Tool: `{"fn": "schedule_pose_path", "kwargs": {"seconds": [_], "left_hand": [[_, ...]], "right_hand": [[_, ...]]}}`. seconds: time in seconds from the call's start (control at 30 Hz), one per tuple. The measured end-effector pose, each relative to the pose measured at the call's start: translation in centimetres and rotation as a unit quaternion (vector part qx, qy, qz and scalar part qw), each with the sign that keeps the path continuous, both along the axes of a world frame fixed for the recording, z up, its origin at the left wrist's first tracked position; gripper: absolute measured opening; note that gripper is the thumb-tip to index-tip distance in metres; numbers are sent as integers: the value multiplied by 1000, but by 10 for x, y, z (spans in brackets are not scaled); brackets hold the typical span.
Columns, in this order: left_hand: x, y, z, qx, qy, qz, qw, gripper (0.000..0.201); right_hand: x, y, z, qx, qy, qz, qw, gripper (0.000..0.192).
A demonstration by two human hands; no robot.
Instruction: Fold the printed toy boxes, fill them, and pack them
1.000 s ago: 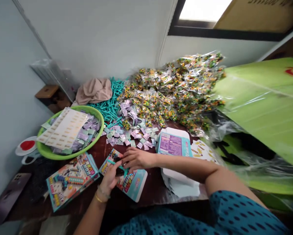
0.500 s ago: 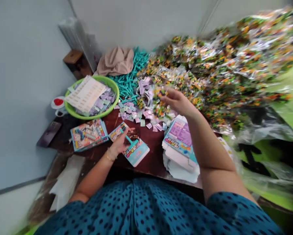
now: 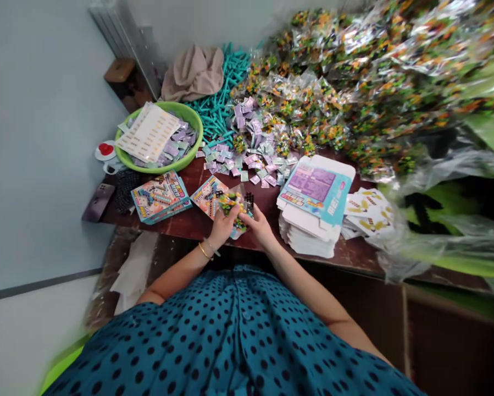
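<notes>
Hands (image 3: 222, 226): 2
Bracelets (image 3: 205, 252): 2
Green basin (image 3: 189, 158): 1
Phone (image 3: 98, 202): 1
Beige cloth (image 3: 194, 71): 1
Red-topped cup (image 3: 105, 149): 1
Flat-carton stack (image 3: 312, 184): 1
Teal sticks (image 3: 217, 116): uncountable
Sachets (image 3: 253, 126): uncountable
Bagged bricks (image 3: 378, 66): uncountable, overlapping

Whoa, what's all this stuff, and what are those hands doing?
The left hand and right hand are together, holding a little clear bag of colourful pieces over a printed cardboard piece. Lots more bags are heaped at the back. A stack of flat boxes sits to the right, and a green basin of small packets to the left.
</notes>
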State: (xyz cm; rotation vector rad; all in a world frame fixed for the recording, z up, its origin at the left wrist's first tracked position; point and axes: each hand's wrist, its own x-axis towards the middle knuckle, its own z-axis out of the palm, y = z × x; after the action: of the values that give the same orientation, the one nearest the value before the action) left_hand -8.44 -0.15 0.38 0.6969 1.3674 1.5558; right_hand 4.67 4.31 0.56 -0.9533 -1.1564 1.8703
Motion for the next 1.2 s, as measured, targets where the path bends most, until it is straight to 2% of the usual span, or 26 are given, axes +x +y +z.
{"fn": "schedule_pose_path", "kwargs": {"seconds": [0.07, 0.1, 0.13, 0.2, 0.23, 0.27, 0.3, 0.37, 0.47, 0.53, 0.63, 0.73, 0.8, 0.87, 0.93, 1.0, 1.07, 1.13, 1.2], "left_hand": [[-2, -16, -9, 10, 174, -88, 981, 63], [-5, -24, -13, 12, 270, -141, 952, 75], [-9, -32, -18, 12, 368, -188, 910, 87], [-19, -44, -26, 7, 538, -257, 803, 102], [-25, -47, -30, 5, 592, -272, 759, 97], [-31, -47, -31, 9, 623, -271, 734, 86], [-37, -46, -31, 21, 636, -254, 728, 71], [-50, -37, -25, 70, 620, -182, 760, 48], [-70, -21, -2, 142, 521, -49, 840, 47], [-83, -15, 16, 150, 448, -15, 882, 49], [-92, -14, 33, 122, 388, -17, 913, 53], [-81, -18, 32, 110, 402, -3, 909, 56], [-61, -21, 21, 121, 447, -8, 886, 58], [-35, -25, 6, 131, 500, -42, 855, 59], [-11, -29, -6, 130, 535, -70, 832, 61], [4, -29, -11, 129, 544, -65, 827, 62], [6, -26, -6, 135, 531, -45, 835, 61], [-1, -22, 5, 137, 499, -23, 856, 59], [-12, -18, 19, 129, 443, -14, 887, 57]], "right_hand": [[12, -25, -3, -26, 4, -53, 998, 52], [22, -34, -5, -20, -14, -84, 996, 51], [33, -38, -7, -6, -39, -112, 993, 51], [59, -41, -10, 29, -93, -155, 983, 56], [71, -40, -11, 46, -114, -169, 978, 60], [82, -39, -11, 61, -129, -181, 973, 64], [92, -37, -11, 73, -138, -191, 969, 67], [103, -36, -7, 81, -135, -205, 966, 71], [103, -35, 6, 58, -90, -207, 972, 69], [92, -34, 18, 56, -52, -192, 978, 66], [61, -28, 31, 97, -17, -143, 985, 66], [27, -14, 27, 97, -36, -90, 991, 65], [14, -1, 19, 81, -99, -77, 989, 61], [11, 11, 13, 88, -180, -66, 978, 64], [13, 19, 13, 94, -229, -46, 968, 77], [18, 20, 18, 66, -227, -28, 971, 87], [21, 15, 25, 63, -208, -38, 975, 88], [21, 4, 30, 151, -208, -95, 962, 76], [18, -8, 33, 302, -218, -122, 920, 54]]}}
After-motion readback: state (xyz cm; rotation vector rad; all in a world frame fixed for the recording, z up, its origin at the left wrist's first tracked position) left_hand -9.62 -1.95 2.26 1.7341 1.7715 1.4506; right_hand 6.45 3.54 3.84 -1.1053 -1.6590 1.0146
